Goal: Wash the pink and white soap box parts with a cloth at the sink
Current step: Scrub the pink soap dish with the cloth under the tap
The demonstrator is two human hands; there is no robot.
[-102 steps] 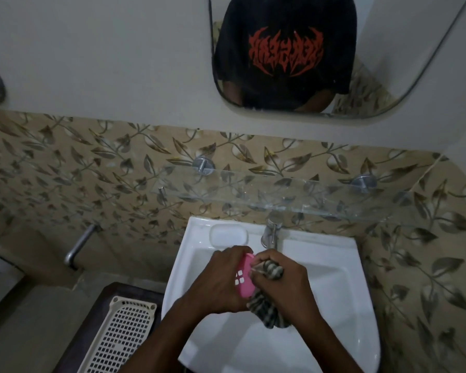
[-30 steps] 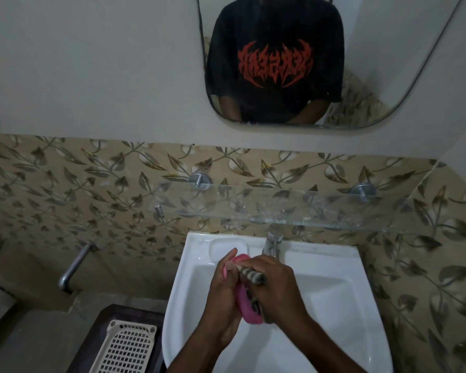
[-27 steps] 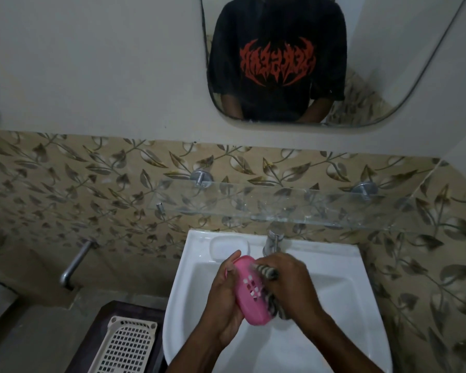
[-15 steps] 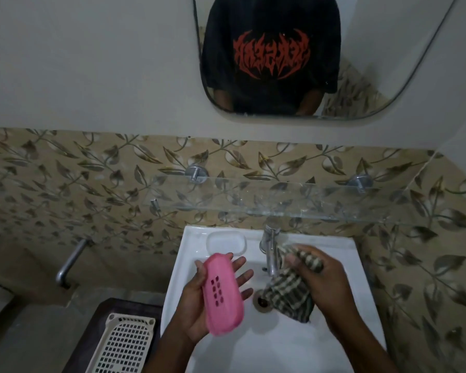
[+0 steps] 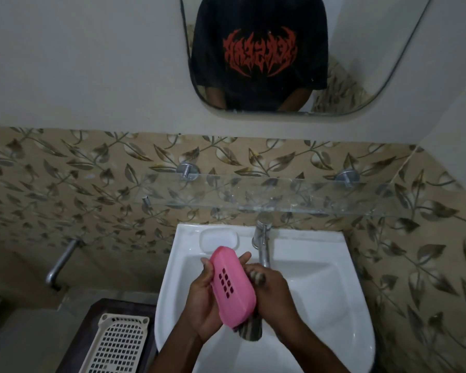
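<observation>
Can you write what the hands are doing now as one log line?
left hand: holds pink box | right hand: rubs it with cloth | place: over sink

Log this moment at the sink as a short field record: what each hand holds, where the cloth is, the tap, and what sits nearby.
left hand: holds the pink soap box part tilted over the basin, slotted face toward the camera
right hand: grips the striped cloth, pressed behind the pink part
sink: white, wall-mounted
tap: no water stream visible
moulded soap recess: empty
glass shelf: above the sink, nothing on it
cream perforated tray: on the dark surface left of the sink
</observation>
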